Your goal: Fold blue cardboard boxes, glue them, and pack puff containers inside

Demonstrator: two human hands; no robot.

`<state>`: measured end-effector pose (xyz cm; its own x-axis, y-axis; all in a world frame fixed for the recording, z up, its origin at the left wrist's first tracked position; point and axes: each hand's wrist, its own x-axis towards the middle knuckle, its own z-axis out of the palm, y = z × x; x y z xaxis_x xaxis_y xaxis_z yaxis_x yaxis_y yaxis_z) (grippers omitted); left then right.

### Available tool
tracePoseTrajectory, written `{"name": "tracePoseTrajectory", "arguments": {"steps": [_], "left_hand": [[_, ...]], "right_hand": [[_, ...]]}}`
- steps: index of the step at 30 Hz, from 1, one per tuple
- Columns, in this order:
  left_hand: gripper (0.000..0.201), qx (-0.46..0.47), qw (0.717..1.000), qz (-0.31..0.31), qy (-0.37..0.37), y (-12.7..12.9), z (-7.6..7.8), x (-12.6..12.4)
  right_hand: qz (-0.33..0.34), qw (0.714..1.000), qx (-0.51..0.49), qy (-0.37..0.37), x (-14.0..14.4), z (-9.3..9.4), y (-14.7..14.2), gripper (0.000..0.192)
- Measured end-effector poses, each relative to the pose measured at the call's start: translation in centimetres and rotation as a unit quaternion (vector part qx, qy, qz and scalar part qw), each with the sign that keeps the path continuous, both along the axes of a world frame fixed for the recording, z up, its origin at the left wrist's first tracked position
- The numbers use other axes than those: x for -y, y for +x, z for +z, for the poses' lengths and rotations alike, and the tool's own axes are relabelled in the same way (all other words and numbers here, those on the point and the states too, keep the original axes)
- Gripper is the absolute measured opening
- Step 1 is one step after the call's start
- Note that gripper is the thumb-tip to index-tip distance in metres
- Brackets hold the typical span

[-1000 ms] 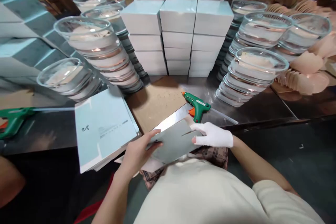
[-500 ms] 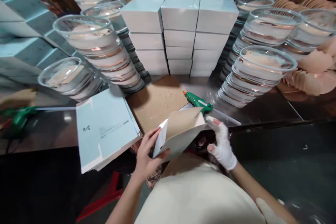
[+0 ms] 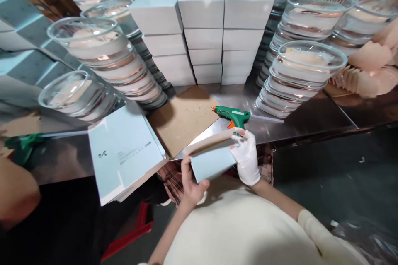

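Clearly a box-folding step is in hand. Far out to the left of the hands, stacks of clear bowls [image 3: 93,49] stand on the counter [image 3: 311,126], and a pile of flat box blanks [image 3: 124,151] lies just left of the left hand [image 3: 190,182]. That bare hand clasps the lower left corner of a pale blue carton [image 3: 213,159], thumb on its face. The carton is held off the counter edge, above the person's lap, half shaped, with its brown inside flap showing along the top. The gloved right hand [image 3: 247,157] grips the carton's right end, fingers curled over the upper corner. Just beyond the right hand a green glue gun [image 3: 233,115] lies on the counter beside a brown cardboard sheet [image 3: 183,120]. Further back rise stacked finished boxes [image 3: 202,29], with more bowls to the right. Judging from this, the next move calls for squaring the walls and pressing the flap closed.
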<state>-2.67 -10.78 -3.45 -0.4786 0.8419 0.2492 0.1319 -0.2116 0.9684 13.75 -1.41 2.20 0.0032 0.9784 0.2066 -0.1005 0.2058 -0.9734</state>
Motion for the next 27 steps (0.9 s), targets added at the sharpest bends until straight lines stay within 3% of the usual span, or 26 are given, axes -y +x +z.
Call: {"name": "tracePoseTrajectory", "arguments": {"steps": [1, 3, 6, 9, 11, 12, 15, 20, 23, 25, 27], "left_hand": [[0.087, -0.044, 0.998, -0.007, 0.034, -0.1, 0.1, 0.0], [0.074, -0.147, 0.984, -0.031, 0.093, -0.6, 0.4, 0.1], [0.036, -0.226, 0.966, -0.051, 0.113, -2.0, 1.0, 0.3], [0.024, -0.228, 0.97, -0.005, 0.083, -3.0, 1.1, 0.1], [0.024, -0.219, 0.973, 0.009, 0.064, -3.3, 1.0, -0.2], [0.025, -0.211, 0.976, 0.006, 0.056, -3.3, 1.0, -0.4], [0.03, -0.164, 0.986, 0.015, 0.028, -3.2, 1.1, -1.3], [0.035, -0.071, 0.995, 0.059, -0.028, -2.8, 2.4, -2.7], [0.033, -0.082, 0.995, 0.055, -0.019, -2.5, 3.3, -3.6], [0.032, -0.108, 0.993, 0.052, -0.005, -2.1, 4.0, -4.1], [0.029, -0.133, 0.99, 0.055, 0.006, -1.5, 4.5, -4.7]], "right_hand": [[-0.004, 1.0, -0.024, -0.017, 0.0, -0.2, 0.1, 0.051], [0.013, 0.998, -0.026, -0.05, -0.2, -0.1, 0.8, 0.058], [0.039, 0.988, 0.129, -0.077, -2.0, 0.9, 2.9, 0.042], [-0.027, 0.918, 0.371, -0.14, -5.7, 2.1, 4.7, 0.032], [-0.045, 0.878, 0.424, -0.218, -8.4, 2.3, 5.0, 0.029], [-0.035, 0.874, 0.414, -0.251, -9.5, 2.2, 5.0, 0.028], [-0.008, 0.901, 0.329, -0.281, -10.9, 1.3, 4.4, 0.025], [-0.025, 0.949, 0.181, -0.256, -7.6, 0.2, 3.5, 0.034], [-0.05, 0.98, 0.089, -0.171, -5.2, 1.2, 3.5, 0.038], [-0.003, 0.991, 0.044, -0.122, -3.9, 2.5, 4.0, 0.036], [0.06, 0.991, 0.064, -0.106, -2.8, 3.8, 4.7, 0.033]]}}
